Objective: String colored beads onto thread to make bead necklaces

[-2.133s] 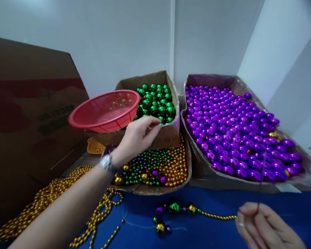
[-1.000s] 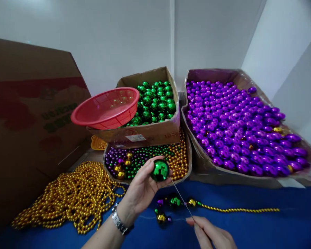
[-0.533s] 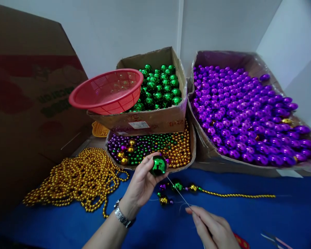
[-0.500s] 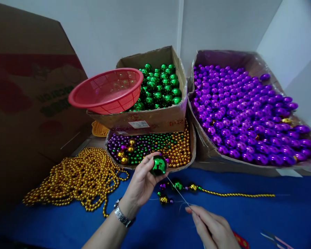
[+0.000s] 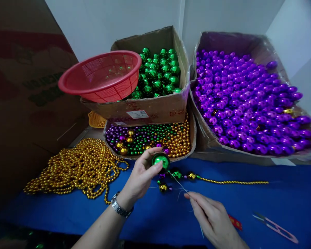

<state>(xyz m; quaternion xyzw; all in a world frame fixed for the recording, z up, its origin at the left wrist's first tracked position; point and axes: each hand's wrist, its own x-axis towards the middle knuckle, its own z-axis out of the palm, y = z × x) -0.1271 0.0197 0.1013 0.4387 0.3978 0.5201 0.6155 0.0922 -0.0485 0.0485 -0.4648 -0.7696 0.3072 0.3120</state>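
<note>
A shiny green ball bead (image 5: 160,162) sits between the thumb and fingers of my left hand (image 5: 142,176), which wears a metal watch. My right hand (image 5: 209,214) pinches a thin straight needle (image 5: 180,184), whose far tip meets the lower right side of the green bead. Fine thread trails near the right fingertips; where it runs inside the hand is hidden. Just behind the hands, a partly strung strand (image 5: 191,176) of green, gold and purple beads lies on the blue cloth (image 5: 155,221), with a gold small-bead length stretching right.
Gold bead chains (image 5: 77,169) lie heaped at left. A box of small mixed beads (image 5: 145,138) sits beneath a carton of green balls (image 5: 155,72) and a red basket (image 5: 101,77). Purple balls (image 5: 248,103) fill the right carton. Thread snips (image 5: 277,226) and a red packet (image 5: 235,222) lie at right.
The view has tilted down slightly, bringing the snips fully into sight. My left thumb has shifted onto the front of the green bead, and the bead has turned a little. My right hand still pinches the needle.
</note>
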